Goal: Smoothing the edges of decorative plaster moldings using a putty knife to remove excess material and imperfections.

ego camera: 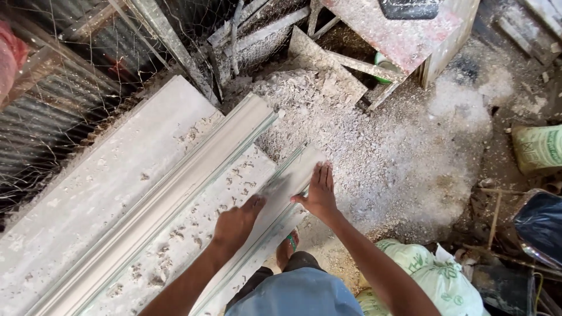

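Observation:
A long pale moulded strip (pixel 287 181) lies along the near edge of a dusty white slab bench (pixel 117 187). My left hand (pixel 237 222) rests on the strip with fingers curled, knuckles up. My right hand (pixel 319 190) lies flat on the strip's far end, fingers stretched out and thumb against its edge. A second, longer moulded strip (pixel 175 193) runs diagonally along the middle of the bench, left of both hands. My foot in a sandal (pixel 287 246) shows below the strip.
Pale rubble and powder (pixel 363 134) cover the floor ahead. A dusty wooden stand (pixel 404 35) is at the top. Wire mesh and corrugated sheet (pixel 52 117) stand at left. Green-printed sacks (pixel 433 275) (pixel 538 149) lie at right, beside a dark bag (pixel 541 225).

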